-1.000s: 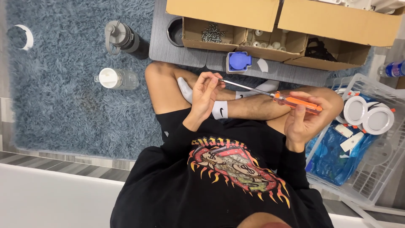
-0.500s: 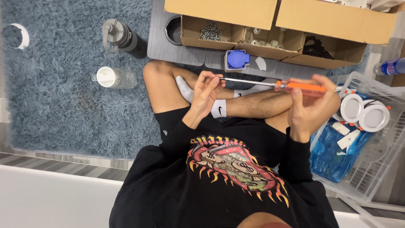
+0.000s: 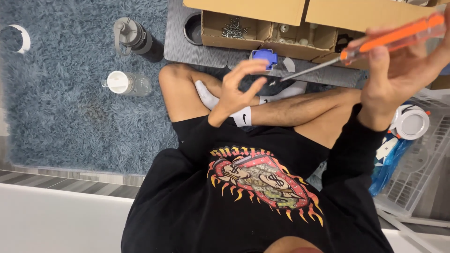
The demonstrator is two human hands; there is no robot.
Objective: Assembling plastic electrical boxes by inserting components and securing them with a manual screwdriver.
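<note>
I sit cross-legged on the floor in a black printed sweatshirt. My right hand (image 3: 398, 79) is raised at the upper right and grips an orange-handled screwdriver (image 3: 398, 35). Its thin metal shaft slants down to the left, with the tip just beside my left fingers. My left hand (image 3: 236, 91) hovers over my white-socked foot with fingers loosely curled. Whether it pinches something small cannot be seen. A small blue plastic part (image 3: 265, 57) lies just beyond it.
An open cardboard box (image 3: 243, 9) with several screws (image 3: 233, 29) sits on a grey board (image 3: 178, 42) ahead. A dark bottle (image 3: 136, 40) and a clear white-capped bottle (image 3: 126, 83) lie on the blue shag rug (image 3: 70, 117). A white wire basket (image 3: 422, 178) with round lids (image 3: 412, 122) is at right.
My right hand has lifted the screwdriver up and to the right, pulling its tip away from my left fingers. My left hand has loosened from its pinch.
</note>
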